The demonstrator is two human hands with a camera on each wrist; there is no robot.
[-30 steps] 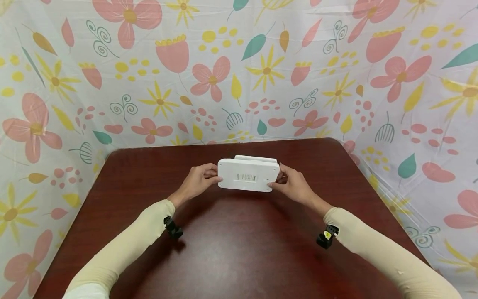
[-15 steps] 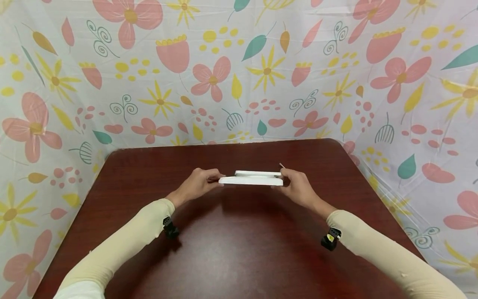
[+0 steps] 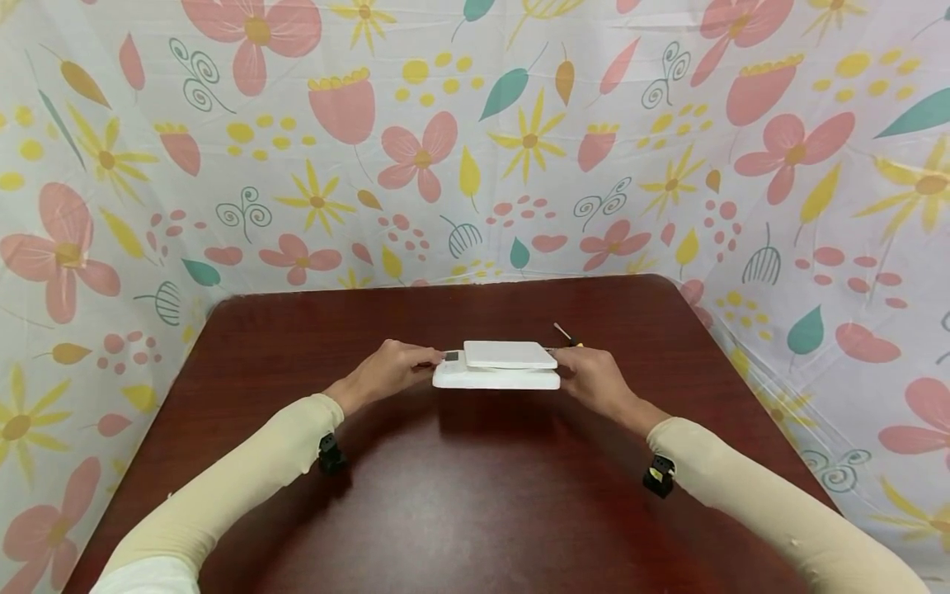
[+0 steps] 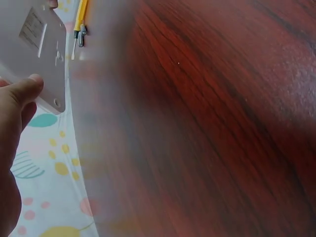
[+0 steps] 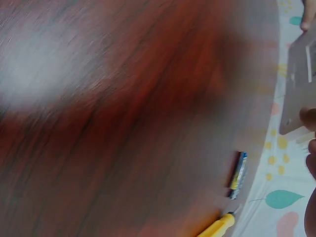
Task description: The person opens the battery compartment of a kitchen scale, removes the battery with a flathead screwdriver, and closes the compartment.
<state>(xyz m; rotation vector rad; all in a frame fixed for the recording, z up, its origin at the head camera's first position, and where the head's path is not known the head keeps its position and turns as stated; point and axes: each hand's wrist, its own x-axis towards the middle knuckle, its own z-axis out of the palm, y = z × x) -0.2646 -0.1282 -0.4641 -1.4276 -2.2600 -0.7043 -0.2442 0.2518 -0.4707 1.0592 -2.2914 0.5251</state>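
A white kitchen scale (image 3: 509, 355) is held above the far middle of the table, its flat platform up and a small dark display at its left end. My left hand (image 3: 387, 371) grips the left end, with the thumb against the underside in the left wrist view. My right hand (image 3: 599, 378) grips the other end. The underside (image 4: 42, 64) shows a printed label and small feet. Behind my right hand, a screwdriver (image 3: 566, 333) lies on the table, mostly hidden; its yellow handle (image 5: 217, 227) shows in the right wrist view.
Small batteries (image 5: 238, 175) lie on the table near the screwdriver, by the far edge. The dark red-brown wooden table (image 3: 460, 495) extends toward me. A flower-patterned cloth (image 3: 475, 165) hangs behind the table and along both sides.
The scale has tipped from showing its underside, through edge-on, to platform up, and sits slightly lower. Both hands keep their grip. The screwdriver has come into sight beside the right hand.
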